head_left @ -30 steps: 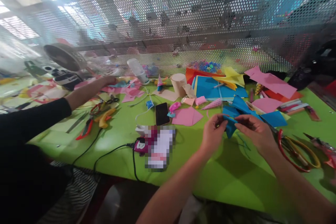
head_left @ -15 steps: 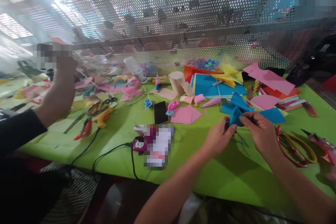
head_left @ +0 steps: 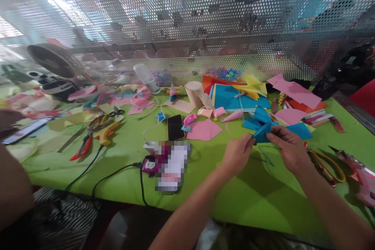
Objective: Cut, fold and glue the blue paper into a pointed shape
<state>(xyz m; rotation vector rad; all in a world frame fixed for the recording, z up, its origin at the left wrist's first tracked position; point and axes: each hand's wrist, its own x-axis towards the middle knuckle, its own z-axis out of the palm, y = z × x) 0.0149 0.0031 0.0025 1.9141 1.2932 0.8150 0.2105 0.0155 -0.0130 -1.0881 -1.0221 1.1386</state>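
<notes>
Between my two hands is a folded piece of blue foam sheet or paper [head_left: 263, 133], held above the green table. My left hand [head_left: 238, 151] pinches its left edge. On the other side my right hand [head_left: 288, 146] grips the right edge between thumb and fingers. Beyond it lie more blue pieces [head_left: 261, 115], partly overlapped by the held one. A thin teal strand [head_left: 268, 156] shows on the table below the hands. To the right of my right forearm are scissors with yellow and red handles [head_left: 328, 164], partly hidden.
A pink-handled tool [head_left: 363, 179] lies at the right edge. Blue sheets [head_left: 225, 97], a paper roll [head_left: 195, 93] and a dark phone [head_left: 175, 127] stand or lie behind. Leftward are a yellow glue gun [head_left: 107, 134] with a cord, red pliers [head_left: 83, 146], and another person's arm [head_left: 13, 187].
The other person's arm has swung down from the raised position at left, uncovering a fan. The blue piece now looks flatter and wider between my hands. The view has shifted slightly.
</notes>
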